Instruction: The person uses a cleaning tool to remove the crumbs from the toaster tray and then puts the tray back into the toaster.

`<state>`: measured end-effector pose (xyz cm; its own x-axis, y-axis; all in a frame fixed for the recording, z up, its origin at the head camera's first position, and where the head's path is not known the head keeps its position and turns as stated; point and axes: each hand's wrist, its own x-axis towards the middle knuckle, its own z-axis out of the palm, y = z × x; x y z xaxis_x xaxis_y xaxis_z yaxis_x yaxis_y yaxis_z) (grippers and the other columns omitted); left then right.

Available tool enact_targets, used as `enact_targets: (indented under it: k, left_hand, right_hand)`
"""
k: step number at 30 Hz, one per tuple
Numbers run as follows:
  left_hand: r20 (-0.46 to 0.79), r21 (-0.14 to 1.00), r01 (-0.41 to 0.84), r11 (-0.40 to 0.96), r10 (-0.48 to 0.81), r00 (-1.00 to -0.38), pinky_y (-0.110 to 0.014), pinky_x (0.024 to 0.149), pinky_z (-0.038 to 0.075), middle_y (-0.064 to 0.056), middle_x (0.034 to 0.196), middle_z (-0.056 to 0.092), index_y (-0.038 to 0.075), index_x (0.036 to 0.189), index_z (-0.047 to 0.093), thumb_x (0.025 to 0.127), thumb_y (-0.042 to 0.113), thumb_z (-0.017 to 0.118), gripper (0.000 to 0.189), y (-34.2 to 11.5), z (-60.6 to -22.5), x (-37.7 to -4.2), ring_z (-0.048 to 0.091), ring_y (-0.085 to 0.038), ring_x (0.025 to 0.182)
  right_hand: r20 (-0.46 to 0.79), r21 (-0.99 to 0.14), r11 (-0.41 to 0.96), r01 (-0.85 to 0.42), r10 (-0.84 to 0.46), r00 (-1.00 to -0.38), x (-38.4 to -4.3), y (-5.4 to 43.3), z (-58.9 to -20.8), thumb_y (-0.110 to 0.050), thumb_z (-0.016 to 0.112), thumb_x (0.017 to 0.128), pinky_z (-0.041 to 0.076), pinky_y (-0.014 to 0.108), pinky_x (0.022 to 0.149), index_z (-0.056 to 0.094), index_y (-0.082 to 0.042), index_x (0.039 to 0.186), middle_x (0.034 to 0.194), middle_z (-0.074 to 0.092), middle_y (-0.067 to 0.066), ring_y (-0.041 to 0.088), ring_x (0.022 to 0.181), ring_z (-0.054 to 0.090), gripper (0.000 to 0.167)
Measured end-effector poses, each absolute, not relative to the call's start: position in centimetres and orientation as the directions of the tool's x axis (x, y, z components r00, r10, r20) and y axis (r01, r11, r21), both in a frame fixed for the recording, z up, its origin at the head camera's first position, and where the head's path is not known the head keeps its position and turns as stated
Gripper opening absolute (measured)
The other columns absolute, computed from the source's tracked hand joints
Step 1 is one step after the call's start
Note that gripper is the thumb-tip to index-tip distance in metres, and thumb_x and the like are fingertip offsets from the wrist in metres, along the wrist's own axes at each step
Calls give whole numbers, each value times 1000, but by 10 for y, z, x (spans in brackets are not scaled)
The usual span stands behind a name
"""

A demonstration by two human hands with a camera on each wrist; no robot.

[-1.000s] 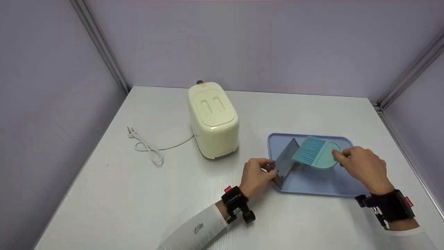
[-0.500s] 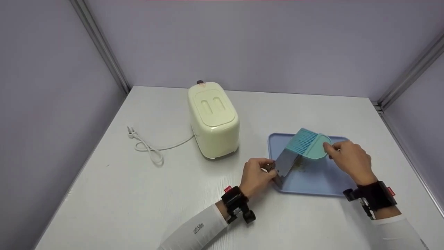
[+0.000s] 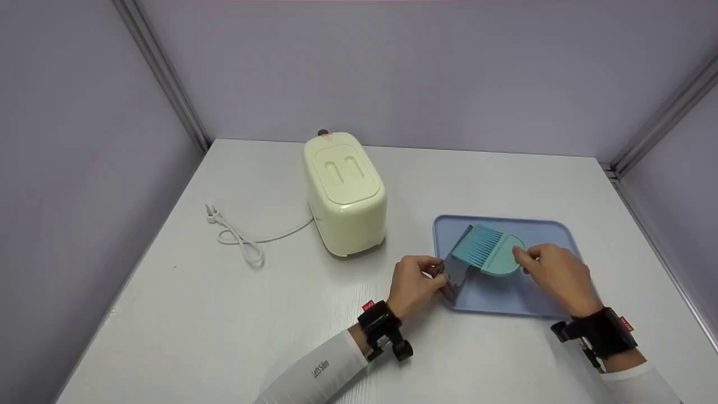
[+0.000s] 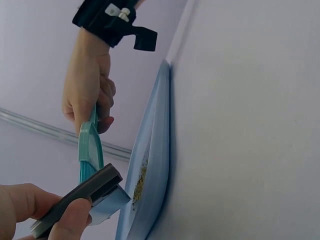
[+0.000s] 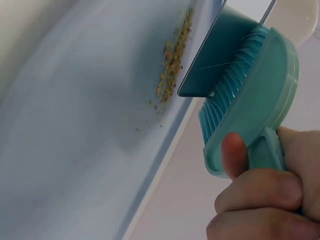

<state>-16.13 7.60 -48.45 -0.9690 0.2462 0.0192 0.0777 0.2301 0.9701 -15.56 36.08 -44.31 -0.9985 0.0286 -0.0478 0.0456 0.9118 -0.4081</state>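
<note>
A teal plastic hand brush (image 3: 489, 251) was gripped by the right hand (image 3: 552, 276) over a pale blue plastic tray (image 3: 561, 231) on the desk, its bristles against a thin grey crumb tray (image 3: 457, 268) pinched in the left hand (image 3: 414, 281). Short, light strokes would best keep the crumbs (image 5: 172, 57) inside the tray.

Brush (image 3: 489, 252) lower, nearer crumb tray (image 3: 459, 268)
</note>
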Motion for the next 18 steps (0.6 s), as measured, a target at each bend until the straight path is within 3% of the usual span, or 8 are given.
enact_targets:
  k: [6, 18]
  left_hand:
    - [0, 974, 55, 221, 244, -970, -16, 55, 53, -1, 84, 74, 1, 110, 78, 85, 2, 76, 26, 76, -484, -162, 59, 0, 62]
    - [20, 967, 79, 243, 236, -971, -15, 58, 51, -2, 85, 75, 2, 110, 79, 84, 2, 76, 26, 75, -483, -164, 59, -1, 70]
  right_hand:
    - [-37, -396, 918, 25, 11, -999, -144, 356, -445, -52, 52, 104, 24, 26, 45, 76, -13, 80, 58, 53, -3, 15, 53, 43, 52]
    - [-102, -350, 937, 2, -36, -994, -133, 361, -436, -49, 55, 103, 22, 26, 44, 78, -17, 79, 67, 68, -1, 14, 55, 43, 47]
